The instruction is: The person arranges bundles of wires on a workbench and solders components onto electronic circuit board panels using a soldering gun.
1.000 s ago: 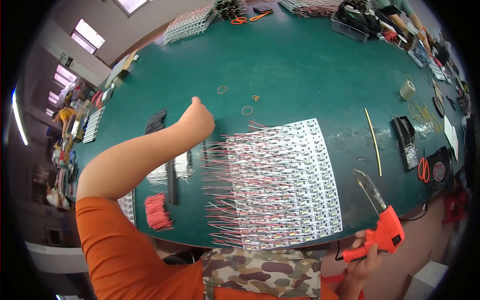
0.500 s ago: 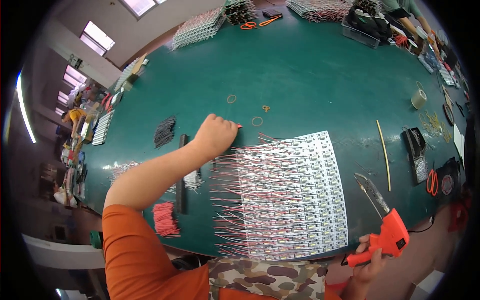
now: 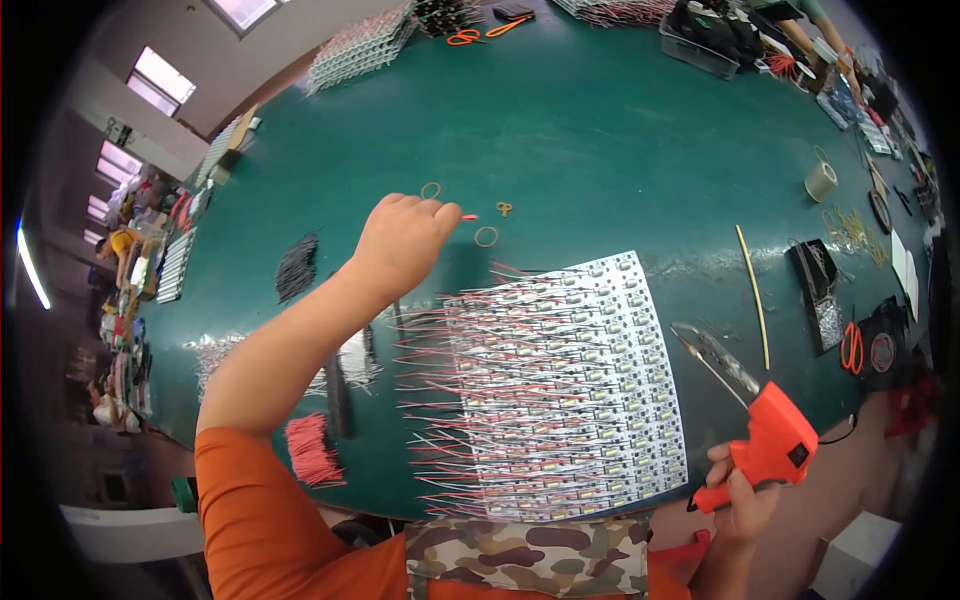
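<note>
We wrap right hand (image 3: 748,502) round gun (image 3: 780,435), probably keeping clear of metal tip (image 3: 727,360); left hand's (image 3: 408,238) grip pinches red bit (image 3: 469,217); boards (image 3: 640,380) between, likely for reach.

Left hand (image 3: 405,240): fingers are hiding most of a red piece (image 3: 469,217), too small to identify.
Right hand (image 3: 748,505): the soldering gun (image 3: 780,435) is hiding some fingers.
Black bar (image 3: 341,408): the left forearm (image 3: 300,335) is covering its upper part.
Circuit boards (image 3: 640,400): loose wires (image 3: 480,375) are covering their left portions.
Co-worker (image 3: 832,42): the upper rim is cutting off the head.
</note>
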`<state>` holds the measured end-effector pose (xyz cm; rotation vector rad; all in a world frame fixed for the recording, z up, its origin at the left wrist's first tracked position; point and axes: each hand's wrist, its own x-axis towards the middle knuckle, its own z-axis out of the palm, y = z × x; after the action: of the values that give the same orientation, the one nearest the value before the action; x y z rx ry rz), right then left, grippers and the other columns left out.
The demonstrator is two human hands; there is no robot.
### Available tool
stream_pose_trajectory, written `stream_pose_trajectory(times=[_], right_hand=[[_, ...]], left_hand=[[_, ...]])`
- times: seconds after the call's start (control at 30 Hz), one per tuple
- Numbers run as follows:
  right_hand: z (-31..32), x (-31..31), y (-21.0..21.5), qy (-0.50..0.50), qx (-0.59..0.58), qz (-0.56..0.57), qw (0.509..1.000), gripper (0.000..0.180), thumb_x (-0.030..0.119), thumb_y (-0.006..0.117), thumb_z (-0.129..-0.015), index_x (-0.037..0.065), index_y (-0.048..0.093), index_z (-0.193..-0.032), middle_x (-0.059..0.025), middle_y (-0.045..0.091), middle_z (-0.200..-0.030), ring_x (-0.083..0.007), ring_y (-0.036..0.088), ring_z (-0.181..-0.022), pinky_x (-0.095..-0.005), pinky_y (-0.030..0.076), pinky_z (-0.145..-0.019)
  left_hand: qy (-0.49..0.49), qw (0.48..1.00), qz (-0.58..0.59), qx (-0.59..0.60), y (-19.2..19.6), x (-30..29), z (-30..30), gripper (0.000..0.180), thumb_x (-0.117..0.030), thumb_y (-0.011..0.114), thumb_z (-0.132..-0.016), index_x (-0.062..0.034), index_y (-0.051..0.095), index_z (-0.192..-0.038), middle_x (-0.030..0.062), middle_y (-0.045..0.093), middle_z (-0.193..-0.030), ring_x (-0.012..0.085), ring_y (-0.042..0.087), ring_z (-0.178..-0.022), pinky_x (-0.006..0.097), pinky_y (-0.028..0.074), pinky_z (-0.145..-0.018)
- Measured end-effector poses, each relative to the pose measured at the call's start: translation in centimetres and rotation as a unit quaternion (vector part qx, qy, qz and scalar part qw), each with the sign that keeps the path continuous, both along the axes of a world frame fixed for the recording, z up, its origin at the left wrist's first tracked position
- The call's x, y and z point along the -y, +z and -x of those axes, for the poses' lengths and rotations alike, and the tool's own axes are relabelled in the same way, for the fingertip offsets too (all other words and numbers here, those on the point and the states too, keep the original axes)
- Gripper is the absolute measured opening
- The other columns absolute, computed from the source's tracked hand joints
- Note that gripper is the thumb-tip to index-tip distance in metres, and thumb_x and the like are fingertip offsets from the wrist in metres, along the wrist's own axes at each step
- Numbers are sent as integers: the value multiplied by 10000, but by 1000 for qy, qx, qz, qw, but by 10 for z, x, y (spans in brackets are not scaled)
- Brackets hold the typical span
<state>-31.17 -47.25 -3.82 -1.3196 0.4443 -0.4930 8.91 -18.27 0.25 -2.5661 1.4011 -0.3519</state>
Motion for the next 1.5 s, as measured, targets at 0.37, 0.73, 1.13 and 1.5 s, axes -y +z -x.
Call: stream_pose_trajectory(times=[0.37,0.73,1.13,1.5], right_hand=[[-91,2,46,67,11,36,997,468,28,639,-865,-91,525,-1304,-210,654,-1198,-220,685,-948,-362,557,-864],[-111,-12,11,139,-30,162,976,344,-34,635,-849,-58,595,-1189,-116,690,-1042,-117,635,-834,-265,510,-767],[-116,-11,11,145,-43,198,968,322,-41,636,-856,-60,599,-1176,-113,692,-1034,-150,650,-919,-298,514,-847],[-118,-8,6,142,-28,232,962,419,-18,661,-843,-79,555,-1244,-125,695,-1016,-161,658,-865,-295,513,-811]], left_hand=[[-218,965,135,-60,-10,79,52,123,-105,624,-772,-74,640,-890,62,573,-837,263,618,-871,422,489,-892],[-231,958,127,-113,-43,87,55,106,-132,605,-836,-70,637,-916,69,573,-820,253,641,-826,474,487,-999],[-200,964,78,-159,-33,90,54,180,-88,600,-814,-53,640,-985,90,572,-851,273,650,-830,508,480,-1026],[-196,963,30,-183,-24,98,53,145,-82,570,-826,-61,668,-931,115,601,-881,290,664,-835,526,461,-1028]])
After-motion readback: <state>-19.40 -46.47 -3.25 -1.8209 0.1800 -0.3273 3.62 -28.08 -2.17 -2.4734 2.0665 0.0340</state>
